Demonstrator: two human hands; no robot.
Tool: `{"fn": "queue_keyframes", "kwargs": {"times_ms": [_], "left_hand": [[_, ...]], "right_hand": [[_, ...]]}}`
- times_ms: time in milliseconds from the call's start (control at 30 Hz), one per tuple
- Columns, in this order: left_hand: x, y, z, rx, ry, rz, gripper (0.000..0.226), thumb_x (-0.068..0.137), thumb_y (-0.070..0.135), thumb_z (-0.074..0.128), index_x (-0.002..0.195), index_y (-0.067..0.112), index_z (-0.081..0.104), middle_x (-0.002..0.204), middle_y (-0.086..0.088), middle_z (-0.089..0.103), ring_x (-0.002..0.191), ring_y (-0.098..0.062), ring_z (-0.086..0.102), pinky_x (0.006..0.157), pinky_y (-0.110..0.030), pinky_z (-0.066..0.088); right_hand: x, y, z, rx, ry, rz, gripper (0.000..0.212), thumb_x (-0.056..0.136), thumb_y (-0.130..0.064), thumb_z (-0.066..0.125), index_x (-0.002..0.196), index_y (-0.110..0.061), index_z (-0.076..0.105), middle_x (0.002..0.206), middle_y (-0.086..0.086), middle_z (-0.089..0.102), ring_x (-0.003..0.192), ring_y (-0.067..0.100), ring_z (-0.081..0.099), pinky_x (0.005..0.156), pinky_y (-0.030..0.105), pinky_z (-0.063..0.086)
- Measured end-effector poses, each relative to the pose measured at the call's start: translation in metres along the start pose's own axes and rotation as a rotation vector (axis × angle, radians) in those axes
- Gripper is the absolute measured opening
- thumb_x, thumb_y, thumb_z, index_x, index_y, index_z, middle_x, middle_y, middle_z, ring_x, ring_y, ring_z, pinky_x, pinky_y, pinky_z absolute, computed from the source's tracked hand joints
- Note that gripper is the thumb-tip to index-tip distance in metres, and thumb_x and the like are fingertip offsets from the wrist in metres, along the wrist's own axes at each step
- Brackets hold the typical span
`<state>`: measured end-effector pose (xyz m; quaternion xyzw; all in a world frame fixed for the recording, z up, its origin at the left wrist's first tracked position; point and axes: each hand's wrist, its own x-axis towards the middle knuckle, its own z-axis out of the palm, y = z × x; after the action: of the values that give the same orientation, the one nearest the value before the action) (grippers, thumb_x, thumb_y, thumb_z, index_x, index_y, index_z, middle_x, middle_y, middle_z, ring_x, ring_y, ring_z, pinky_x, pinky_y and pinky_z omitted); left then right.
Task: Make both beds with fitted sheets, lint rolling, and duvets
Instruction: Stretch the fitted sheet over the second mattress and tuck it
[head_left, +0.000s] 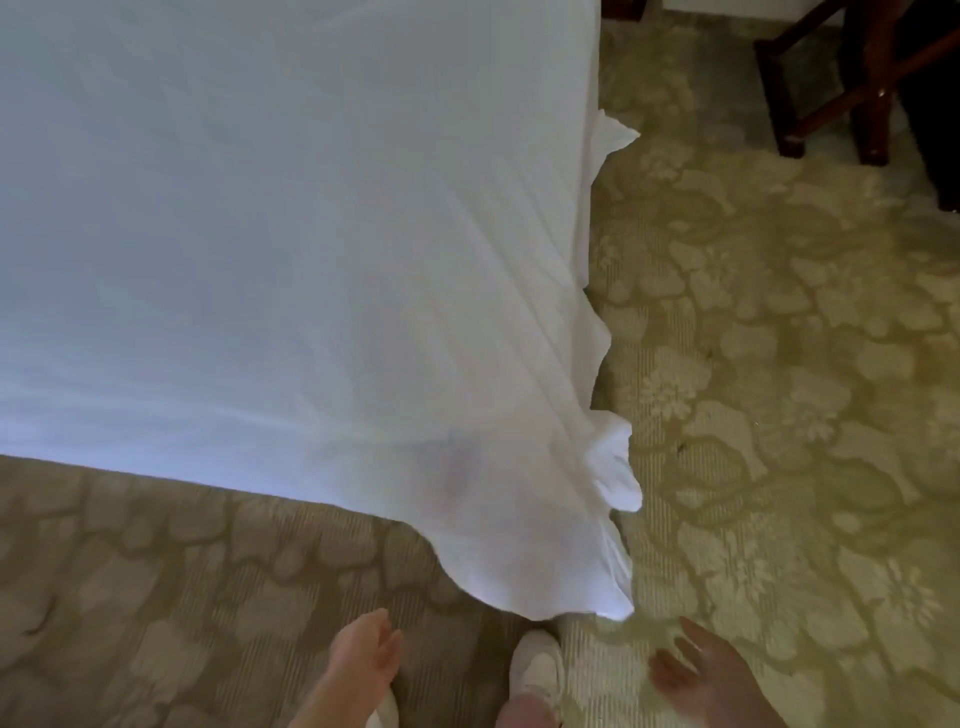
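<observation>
A white sheet (291, 249) is spread over the bed and fills the upper left of the head view. Its near right corner (561, 561) hangs loose in folds down to the carpet, just beyond my white shoe (537, 670). My left hand (363, 654) hovers low at the bottom centre with relaxed fingers, holding nothing, a short way left of the hanging corner. At the bottom right, my right hand (711, 675) is spread open, palm showing, also empty and apart from the sheet.
Patterned beige-green carpet (779, 364) covers the floor around the bed. Dark wooden furniture legs (831, 93) stand at the top right, with a dark object (935, 104) beside them at the frame's edge.
</observation>
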<state>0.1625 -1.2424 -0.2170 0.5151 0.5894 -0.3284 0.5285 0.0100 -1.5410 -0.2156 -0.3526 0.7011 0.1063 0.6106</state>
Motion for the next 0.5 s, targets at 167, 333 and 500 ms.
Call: {"fn": "queue_keyframes", "kwargs": {"times_ms": [167,333,500], "left_hand": [[-0.013,0.042,0.041,0.02,-0.194,0.108,0.017,0.097,0.014,0.052,0.103,-0.001,0.058,0.091,-0.011,0.059,0.088,-0.021,0.06,0.081,-0.036,0.049],[-0.031,0.093,0.097,-0.084,-0.295,0.181,0.017,0.096,0.019,0.054,0.106,0.005,0.056,0.099,-0.005,0.06,0.096,-0.02,0.06,0.081,-0.033,0.049],[-0.022,0.11,0.114,-0.02,-0.192,0.233,0.024,0.091,0.029,0.062,0.086,0.006,0.059,0.081,-0.006,0.06,0.071,-0.014,0.058,0.068,-0.026,0.05]], "right_hand": [[-0.019,-0.074,0.071,0.069,-0.142,-0.099,0.015,0.095,-0.01,0.053,0.11,-0.006,0.054,0.089,0.008,0.057,0.08,0.021,0.054,0.08,0.038,0.043],[-0.035,-0.15,0.145,-0.245,-0.219,-0.399,0.01,0.093,-0.014,0.055,0.102,-0.014,0.06,0.092,0.002,0.06,0.092,0.018,0.055,0.082,0.033,0.045],[-0.026,-0.18,0.198,-0.597,-0.165,-0.687,0.015,0.092,-0.015,0.05,0.097,-0.007,0.061,0.085,0.006,0.06,0.082,0.022,0.056,0.077,0.032,0.047]]}}
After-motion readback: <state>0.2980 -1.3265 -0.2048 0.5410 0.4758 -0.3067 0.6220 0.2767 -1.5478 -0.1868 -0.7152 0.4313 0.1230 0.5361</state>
